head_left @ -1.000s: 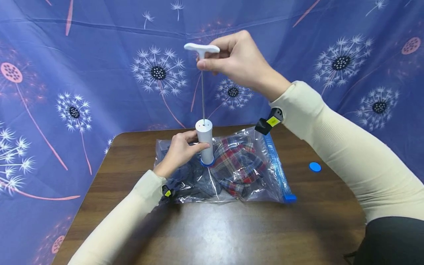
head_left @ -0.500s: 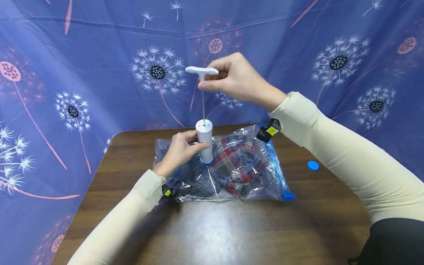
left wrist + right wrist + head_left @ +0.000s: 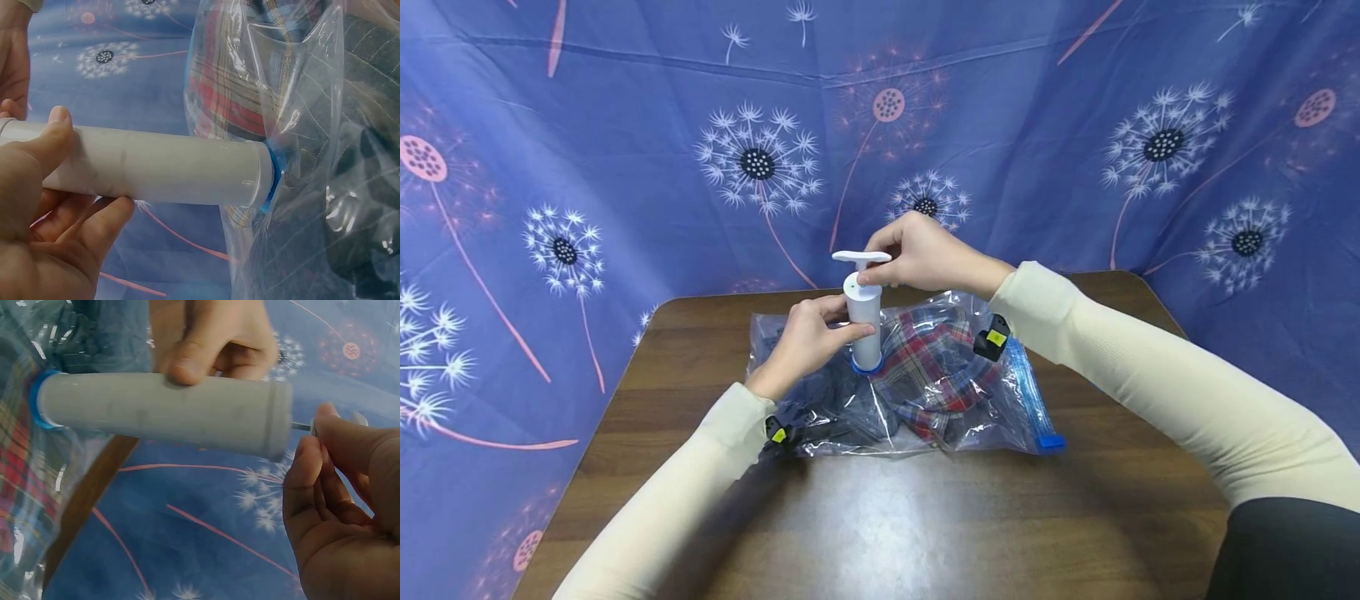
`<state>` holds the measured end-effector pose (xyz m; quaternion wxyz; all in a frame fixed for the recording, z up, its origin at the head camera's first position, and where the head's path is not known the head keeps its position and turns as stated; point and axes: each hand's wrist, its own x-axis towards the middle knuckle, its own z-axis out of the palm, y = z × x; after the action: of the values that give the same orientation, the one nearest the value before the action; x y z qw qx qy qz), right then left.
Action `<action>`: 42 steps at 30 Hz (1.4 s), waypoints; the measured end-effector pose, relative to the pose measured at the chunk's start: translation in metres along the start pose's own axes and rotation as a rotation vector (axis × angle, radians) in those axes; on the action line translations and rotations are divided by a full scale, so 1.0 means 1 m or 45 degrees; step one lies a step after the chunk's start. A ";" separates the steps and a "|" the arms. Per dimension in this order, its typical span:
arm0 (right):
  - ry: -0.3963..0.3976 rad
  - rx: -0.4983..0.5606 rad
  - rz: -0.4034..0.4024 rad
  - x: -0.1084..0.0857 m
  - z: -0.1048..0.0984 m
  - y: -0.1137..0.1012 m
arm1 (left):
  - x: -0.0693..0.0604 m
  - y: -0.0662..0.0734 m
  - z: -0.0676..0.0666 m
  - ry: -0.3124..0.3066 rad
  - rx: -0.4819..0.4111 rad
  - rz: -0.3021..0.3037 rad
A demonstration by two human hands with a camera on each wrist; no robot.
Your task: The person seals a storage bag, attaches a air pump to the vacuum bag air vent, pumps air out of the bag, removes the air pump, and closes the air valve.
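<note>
A white hand pump [image 3: 866, 333] stands upright on the blue valve [image 3: 275, 176] of a clear vacuum storage bag [image 3: 917, 442]. Inside the bag lie a plaid shirt [image 3: 936, 354] and dark clothing [image 3: 838, 408]. My left hand [image 3: 808, 337] grips the pump's barrel, thumb on the near side and fingers behind. Above it, my right hand [image 3: 917, 254] pinches the stem of the white T-shaped pump handle [image 3: 861, 257], just over the barrel's top. A short stretch of metal rod [image 3: 301, 426] shows between barrel and handle in the right wrist view.
The bag lies on a brown wooden table [image 3: 985, 533], its blue zip slider [image 3: 1051, 442] at the right front corner. A blue curtain [image 3: 647, 167] with dandelion prints hangs behind the table. Black wrist cameras [image 3: 992, 337] sit on both wrists.
My right hand has pushed the pump handle down from high above the barrel to close over its top. My left hand stays on the barrel. The blue disc is now hidden by the right arm.
</note>
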<state>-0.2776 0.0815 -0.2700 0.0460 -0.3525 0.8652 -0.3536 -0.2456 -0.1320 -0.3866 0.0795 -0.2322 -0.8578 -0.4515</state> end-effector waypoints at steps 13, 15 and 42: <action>-0.024 -0.018 -0.013 0.002 0.010 0.004 | -0.003 -0.001 -0.001 -0.014 -0.026 -0.014; -0.022 -0.037 -0.047 0.002 0.006 0.002 | -0.002 -0.001 0.001 -0.022 -0.027 -0.008; 0.429 0.247 -0.159 0.004 -0.069 -0.057 | 0.001 0.004 -0.001 -0.032 0.006 -0.076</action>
<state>-0.2705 0.0905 -0.1807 -0.0877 -0.3354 0.7991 -0.4913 -0.2452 -0.1308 -0.3826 0.0558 -0.2120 -0.8664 -0.4487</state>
